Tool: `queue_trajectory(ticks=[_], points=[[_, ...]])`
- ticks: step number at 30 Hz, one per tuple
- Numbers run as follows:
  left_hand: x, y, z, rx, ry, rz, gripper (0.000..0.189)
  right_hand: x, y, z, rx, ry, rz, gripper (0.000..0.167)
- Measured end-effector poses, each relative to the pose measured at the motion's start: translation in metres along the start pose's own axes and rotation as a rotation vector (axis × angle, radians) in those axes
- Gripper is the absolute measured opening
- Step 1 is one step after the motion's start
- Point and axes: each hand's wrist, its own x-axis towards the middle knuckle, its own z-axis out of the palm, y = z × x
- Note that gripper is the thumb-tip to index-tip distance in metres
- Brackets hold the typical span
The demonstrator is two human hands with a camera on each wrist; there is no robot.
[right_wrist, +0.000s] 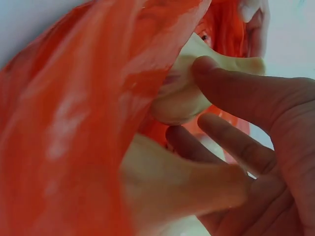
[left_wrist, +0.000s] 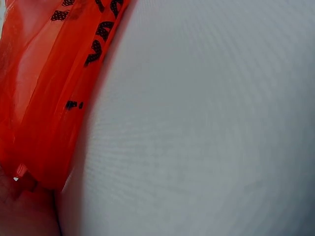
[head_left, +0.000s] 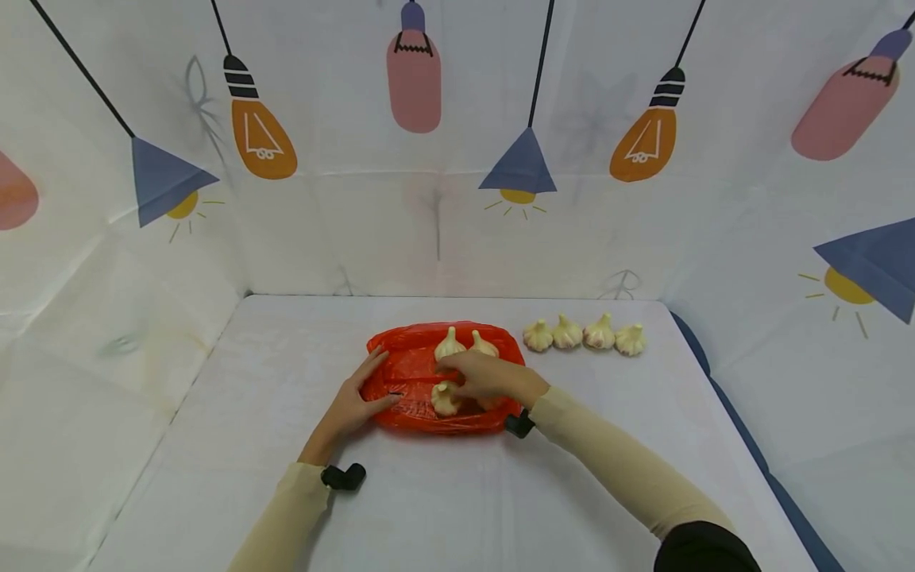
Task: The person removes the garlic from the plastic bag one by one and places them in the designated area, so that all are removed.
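Note:
A red plastic bag (head_left: 411, 365) with black print lies spread on the white table, its mouth open and several garlic bulbs within. My left hand (head_left: 357, 401) rests on the bag's left edge, thumb and fingers spread apart. Reaching in from the right, my right hand (head_left: 489, 375) pinches a garlic bulb (right_wrist: 184, 83), with the thumb on its side and fingertips beneath. Another bulb (right_wrist: 177, 182) sits close under that hand in the right wrist view, partly behind the red plastic. Two bulbs (head_left: 449, 343) stand in the bag's far part.
Several garlic bulbs (head_left: 599, 332) form a row on the table, right of the bag near the back. A white cloth wall (head_left: 436, 230) printed with lamps rises behind and at both sides. Dark blue trim (head_left: 736, 421) runs along the table's right edge.

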Motion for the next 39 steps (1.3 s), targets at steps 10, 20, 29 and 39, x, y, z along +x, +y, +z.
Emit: queue_trajectory(ticks=[10,20,29,39], points=[[-0.002,0.004,-0.001,-0.030,0.008,0.039,0.083,0.021,-0.011,0.010,0.032,-0.020,-0.018,0.054],[0.000,0.001,0.001,-0.047,0.014,0.035,0.083,0.021,-0.010,0.009,0.034,-0.058,-0.011,0.057],[0.000,0.000,-0.001,-0.031,0.004,0.018,0.084,0.021,-0.008,0.007,0.024,-0.083,-0.009,0.052],[0.000,-0.001,-0.001,-0.025,0.002,0.061,0.084,0.023,-0.008,0.007,0.057,-0.094,0.013,0.049]])
